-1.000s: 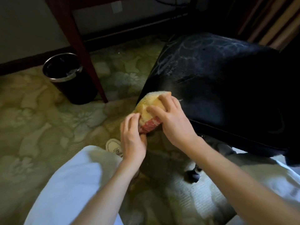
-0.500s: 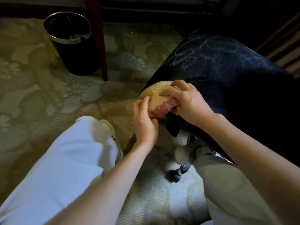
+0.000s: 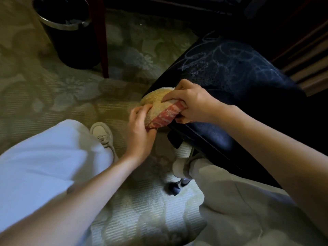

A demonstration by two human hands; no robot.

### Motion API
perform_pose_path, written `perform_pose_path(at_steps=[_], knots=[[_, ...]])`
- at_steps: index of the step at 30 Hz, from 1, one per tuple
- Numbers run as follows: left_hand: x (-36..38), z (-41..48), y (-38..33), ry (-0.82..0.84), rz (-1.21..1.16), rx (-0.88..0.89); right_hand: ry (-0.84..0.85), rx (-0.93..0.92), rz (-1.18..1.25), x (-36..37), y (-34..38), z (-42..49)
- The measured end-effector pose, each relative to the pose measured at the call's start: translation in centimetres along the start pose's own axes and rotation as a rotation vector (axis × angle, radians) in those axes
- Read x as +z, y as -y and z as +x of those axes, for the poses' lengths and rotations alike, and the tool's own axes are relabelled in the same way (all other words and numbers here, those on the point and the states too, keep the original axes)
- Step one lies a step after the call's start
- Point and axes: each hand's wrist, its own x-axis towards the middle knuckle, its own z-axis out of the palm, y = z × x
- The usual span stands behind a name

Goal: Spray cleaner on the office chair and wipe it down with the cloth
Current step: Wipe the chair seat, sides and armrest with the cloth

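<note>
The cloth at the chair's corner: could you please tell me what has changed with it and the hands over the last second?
The right hand shifted from lying over the cloth to gripping its red-striped end, and more stripe shows. The left hand still holds the cloth's near side, and the cloth stays at the front corner of the chair seat. The view tipped downward.

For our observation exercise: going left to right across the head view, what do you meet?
Round black metal-rimmed bin, reddish wooden leg, left hand, yellow cloth with red band, right hand, dark padded chair seat.
</note>
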Motion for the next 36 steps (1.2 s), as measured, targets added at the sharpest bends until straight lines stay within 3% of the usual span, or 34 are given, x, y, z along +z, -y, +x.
perform_pose_path(at_steps=[11, 21, 31, 36], knots=[[2.5, -4.4, -1.7, -0.108, -0.109, -0.11, -0.025, -0.114, 0.061, 2.3, -1.6, -4.1], [7.7, -8.4, -7.3, -0.285, -0.229, -0.324, 0.027, -0.213, 0.017, 1.9, -5.4, -8.0], [11.1, -12.8, -9.7, -0.132, -0.294, -0.269, 0.065, -0.205, -0.027, 2.2, -8.8, -14.0], [9.8, -12.9, -8.7, 0.003, -0.281, -0.124, 0.072, -0.219, -0.083, 1.9, -8.7, -14.7]])
